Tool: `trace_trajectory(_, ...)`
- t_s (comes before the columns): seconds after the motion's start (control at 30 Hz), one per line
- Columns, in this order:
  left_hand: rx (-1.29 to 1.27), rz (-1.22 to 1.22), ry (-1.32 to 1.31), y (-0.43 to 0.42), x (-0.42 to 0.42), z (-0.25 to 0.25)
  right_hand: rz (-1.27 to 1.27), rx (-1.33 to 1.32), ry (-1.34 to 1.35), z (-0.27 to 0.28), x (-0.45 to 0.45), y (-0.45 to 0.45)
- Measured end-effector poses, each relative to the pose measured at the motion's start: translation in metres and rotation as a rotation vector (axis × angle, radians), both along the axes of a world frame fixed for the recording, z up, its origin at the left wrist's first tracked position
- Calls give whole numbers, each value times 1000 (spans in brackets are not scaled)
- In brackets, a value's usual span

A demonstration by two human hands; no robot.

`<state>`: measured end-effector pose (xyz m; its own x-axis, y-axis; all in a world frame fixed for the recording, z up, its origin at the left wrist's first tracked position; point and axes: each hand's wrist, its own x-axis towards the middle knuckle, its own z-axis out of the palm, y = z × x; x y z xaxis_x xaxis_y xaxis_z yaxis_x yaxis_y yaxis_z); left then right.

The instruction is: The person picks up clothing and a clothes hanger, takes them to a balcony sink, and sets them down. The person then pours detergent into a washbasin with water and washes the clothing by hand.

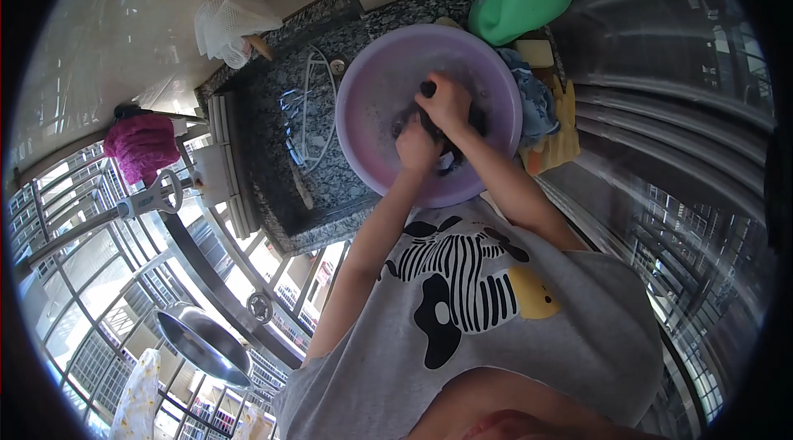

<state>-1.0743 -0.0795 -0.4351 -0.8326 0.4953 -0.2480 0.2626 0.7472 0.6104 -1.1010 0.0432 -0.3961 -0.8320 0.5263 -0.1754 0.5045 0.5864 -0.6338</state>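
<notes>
A purple basin [363, 101] holds cloudy, sudsy water and a dark wet cloth [428, 119]. Both of my hands are inside the basin, close together over its middle. My right hand [448, 103] is closed round the upper part of the cloth, and a dark bunch of it pokes out past the thumb. Just below and to the left, my left hand [419, 147] grips the same cloth with its fingers curled. More of the dark fabric lies in the water around the hands, partly hidden by them.
The basin stands on a speckled stone sink [273, 142] with a white wire hanger [307, 109]. A green bottle [524, 2], a soap block [534, 53], blue cloth [533, 101] and yellow cloth [563, 130] sit at the right. A white mesh bag [231, 27] and magenta cloth [142, 147] are at the left.
</notes>
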Motion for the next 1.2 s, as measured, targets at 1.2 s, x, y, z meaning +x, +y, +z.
trace_trajectory(1.2,77,-61,-125,-24,-8,48,-65,-350,249,11,79,-1)
